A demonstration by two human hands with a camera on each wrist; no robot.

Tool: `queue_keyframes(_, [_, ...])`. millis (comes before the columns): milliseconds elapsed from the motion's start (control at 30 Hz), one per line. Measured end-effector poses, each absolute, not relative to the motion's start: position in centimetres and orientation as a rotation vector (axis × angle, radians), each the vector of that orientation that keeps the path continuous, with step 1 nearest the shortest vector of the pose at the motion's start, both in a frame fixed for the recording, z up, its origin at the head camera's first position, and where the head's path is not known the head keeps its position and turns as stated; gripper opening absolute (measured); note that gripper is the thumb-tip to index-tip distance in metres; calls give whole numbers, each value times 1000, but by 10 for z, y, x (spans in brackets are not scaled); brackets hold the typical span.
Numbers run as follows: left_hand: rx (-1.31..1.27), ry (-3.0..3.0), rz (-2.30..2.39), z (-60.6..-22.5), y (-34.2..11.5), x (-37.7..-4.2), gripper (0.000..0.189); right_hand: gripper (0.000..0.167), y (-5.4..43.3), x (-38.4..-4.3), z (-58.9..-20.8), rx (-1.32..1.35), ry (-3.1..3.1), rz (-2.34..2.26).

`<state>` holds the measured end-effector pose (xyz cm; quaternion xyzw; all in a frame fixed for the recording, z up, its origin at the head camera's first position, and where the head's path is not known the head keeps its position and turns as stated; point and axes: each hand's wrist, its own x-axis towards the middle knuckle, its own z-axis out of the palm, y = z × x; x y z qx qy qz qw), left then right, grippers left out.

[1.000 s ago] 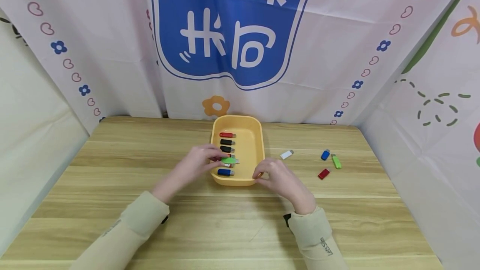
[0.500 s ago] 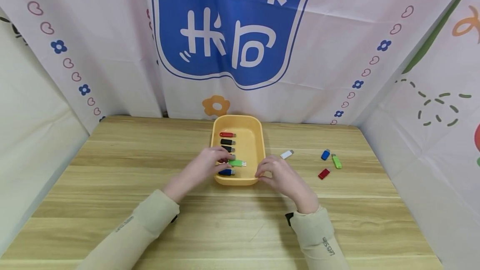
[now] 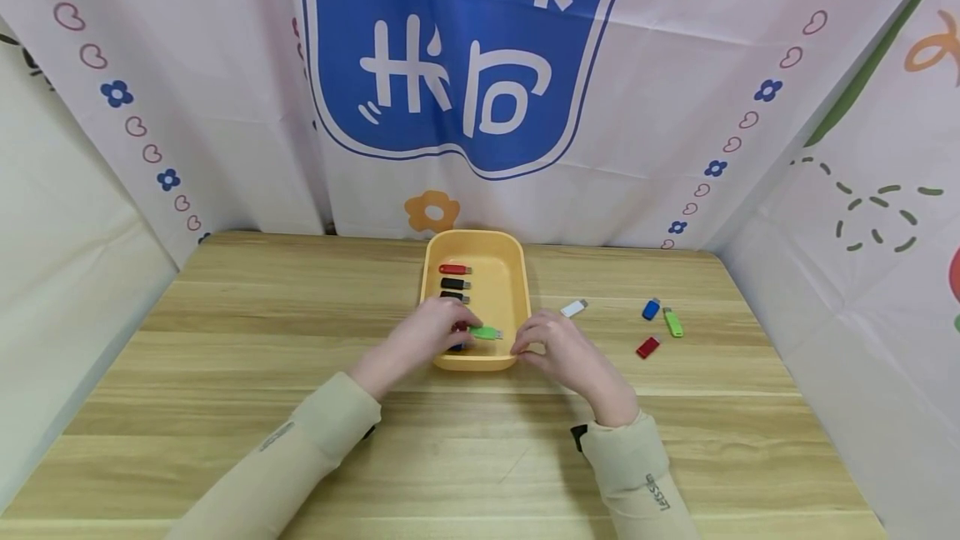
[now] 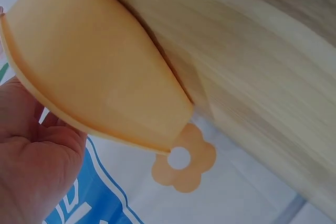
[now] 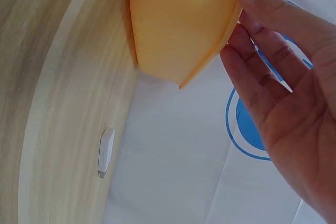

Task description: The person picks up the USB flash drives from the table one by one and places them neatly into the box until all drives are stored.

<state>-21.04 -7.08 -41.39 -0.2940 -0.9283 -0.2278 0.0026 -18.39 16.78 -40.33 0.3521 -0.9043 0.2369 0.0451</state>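
1. Green USB stick: pinched between thumb and fingers of the left hand, inside the yellow tray, plug pointing right. Contact with the tray floor cannot be determined.
2. Right hand: thumb and fingers grip the tray's rim at its near right corner.
3. Tray interior: sticks line the left wall, plugs toward the middle. Red stick farthest, then two black sticks; a blue stick nearest, partly under the left hand. Others between are largely hidden. Room to move runs along the tray's right half, from far wall to near wall.
4. Tabletop, right of the tray: white stick just beyond the right hand. Farther right, well apart from the tray, a second blue stick, a second green stick and a dark red stick form a loose group short of the right edge.
5. Far edge: tray close to the white cloth backdrop, limiting room behind.
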Motion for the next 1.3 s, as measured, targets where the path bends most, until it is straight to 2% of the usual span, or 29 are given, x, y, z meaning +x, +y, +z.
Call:
queue_keyframes(767, [-958,-3041,-536,-418,-50,-223,6,8,168,-186,-406,1038,-2800,774])
queue_keyframes(1300, [-1014,-3037,-347,-424,-45,-231,15,9,168,-186,-405,1014,-2820,800])
